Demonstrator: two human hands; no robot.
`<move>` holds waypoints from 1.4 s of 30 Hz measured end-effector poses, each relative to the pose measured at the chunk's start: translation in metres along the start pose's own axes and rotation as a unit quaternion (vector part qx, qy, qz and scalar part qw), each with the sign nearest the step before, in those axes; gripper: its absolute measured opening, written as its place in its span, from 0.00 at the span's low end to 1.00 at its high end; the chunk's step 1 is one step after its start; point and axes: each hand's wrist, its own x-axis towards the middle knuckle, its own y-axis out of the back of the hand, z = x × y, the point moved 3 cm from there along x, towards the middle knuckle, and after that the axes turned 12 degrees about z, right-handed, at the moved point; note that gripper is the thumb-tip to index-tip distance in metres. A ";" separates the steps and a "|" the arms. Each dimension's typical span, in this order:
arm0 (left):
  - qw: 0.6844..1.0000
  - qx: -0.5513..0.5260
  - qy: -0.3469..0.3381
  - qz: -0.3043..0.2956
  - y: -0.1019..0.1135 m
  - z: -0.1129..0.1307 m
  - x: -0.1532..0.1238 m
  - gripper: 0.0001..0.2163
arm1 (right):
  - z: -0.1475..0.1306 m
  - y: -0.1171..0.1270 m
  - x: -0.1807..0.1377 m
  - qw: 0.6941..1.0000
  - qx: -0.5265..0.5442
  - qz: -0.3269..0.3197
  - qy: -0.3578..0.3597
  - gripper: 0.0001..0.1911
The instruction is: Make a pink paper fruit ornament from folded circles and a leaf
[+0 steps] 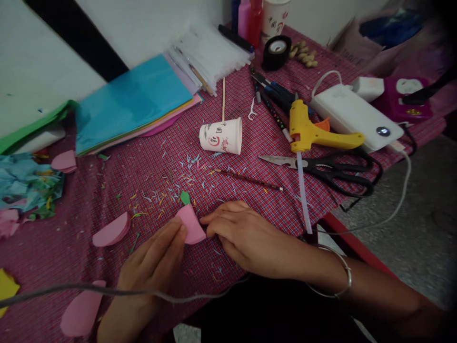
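A folded piece of pink paper [192, 225] lies on the checked cloth between my hands, and a small green paper leaf shape [184, 197] shows at its top. The fingertips of my left hand [153, 262] press together on the paper's left side. My right hand [246, 233] has its fingers curled at the paper's right edge; its thumb is mostly hidden. Left of my hands lie a folded pink paper half-circle [112, 230] and another pink paper piece [84, 309]. A dark pencil [250, 180] rests just beyond my right hand.
Paper shavings [178, 178] are scattered ahead, near a tipped paper cup [221, 136]. To the right are black-handled scissors [332, 169], a yellow glue gun [303, 128] and a white power bank [357, 116]. Coloured sheets [135, 100] lie behind. A grey cable [107, 289] crosses in front.
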 end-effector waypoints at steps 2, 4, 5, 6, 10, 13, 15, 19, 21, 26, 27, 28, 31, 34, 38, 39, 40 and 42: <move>1.000 0.012 0.006 -0.002 0.001 0.000 0.002 0.18 | 0.000 0.000 0.000 1.000 -0.001 0.000 0.002 0.10; 1.000 0.027 0.002 0.000 0.001 0.000 0.005 0.15 | 0.000 0.000 -0.001 1.000 -0.003 0.001 0.002 0.10; 0.999 0.033 -0.007 0.003 0.001 0.001 0.006 0.15 | 0.000 0.000 -0.001 1.000 -0.004 0.001 0.002 0.10; 0.999 0.038 -0.017 0.004 0.000 0.001 0.007 0.14 | 0.000 0.000 -0.001 1.000 -0.005 0.001 0.001 0.10; 0.998 0.054 -0.039 0.008 -0.002 0.001 0.009 0.13 | 0.000 0.000 0.000 1.000 -0.005 0.000 -0.001 0.10; 0.997 0.060 -0.045 0.008 -0.002 0.001 0.010 0.13 | 0.000 0.001 0.000 1.000 -0.006 -0.002 -0.002 0.10; 0.997 0.060 -0.052 0.017 -0.002 0.001 0.011 0.12 | 0.000 0.001 0.000 1.000 -0.007 -0.004 -0.002 0.10; 0.996 0.057 -0.063 0.029 -0.001 0.000 0.012 0.11 | 0.000 0.001 0.000 1.000 -0.003 0.001 -0.002 0.10; 0.997 0.058 -0.054 0.019 -0.002 -0.001 0.012 0.11 | 0.000 0.001 0.000 1.000 0.001 0.005 -0.005 0.10; 0.998 0.043 -0.040 0.037 -0.002 0.000 0.015 0.12 | 0.002 0.002 0.000 1.000 0.012 0.016 -0.019 0.11; 0.997 0.041 -0.039 0.050 -0.002 0.000 0.016 0.12 | 0.002 0.002 0.000 1.000 0.014 0.017 -0.020 0.11; 0.997 0.042 -0.037 0.061 -0.003 0.000 0.017 0.13 | 0.002 0.002 0.000 1.000 0.015 0.019 -0.020 0.11; 0.994 0.051 -0.054 0.080 -0.004 0.001 0.021 0.12 | 0.002 0.002 0.000 1.000 0.016 0.018 -0.018 0.11; 0.993 0.062 -0.060 0.084 -0.004 0.003 0.022 0.11 | 0.002 0.002 0.000 1.000 0.015 0.017 -0.012 0.11; 0.992 0.065 -0.060 0.087 -0.006 0.003 0.022 0.11 | 0.002 0.001 0.000 1.000 0.021 0.022 0.002 0.12; 0.992 0.066 -0.063 0.086 -0.006 0.003 0.021 0.11 | 0.002 0.001 0.000 0.999 0.023 0.022 0.007 0.12; 0.992 0.067 -0.068 0.083 -0.006 0.003 0.021 0.11 | 0.002 0.000 0.000 0.999 0.024 0.022 0.012 0.12; 0.992 0.067 -0.073 0.072 -0.007 0.004 0.020 0.10 | 0.003 0.000 0.000 0.999 0.024 0.024 0.018 0.13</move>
